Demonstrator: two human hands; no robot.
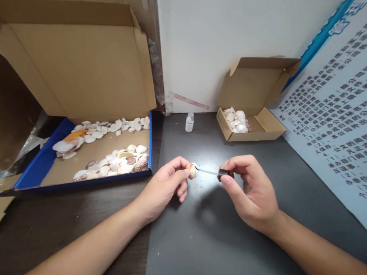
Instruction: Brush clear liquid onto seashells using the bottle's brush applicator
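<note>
My left hand (175,178) pinches a small seashell (193,170) between thumb and fingers, above the dark grey mat. In my right hand (250,187) is the black cap of a brush applicator (224,175), gripped by thumb and fingers. Its thin stem points left and its dark tip touches the shell or lies right at its edge; I cannot tell which. A small bottle (189,122) with a white label stands upright on the mat beyond both hands, its neck without a cap.
At the left, an open blue-edged cardboard box (63,170) holds many shells (119,163). A smaller open box (253,135) with white shells (236,120) stands at the back right. A white panel (192,42) rises behind, and a printed sheet (341,113) borders the right side.
</note>
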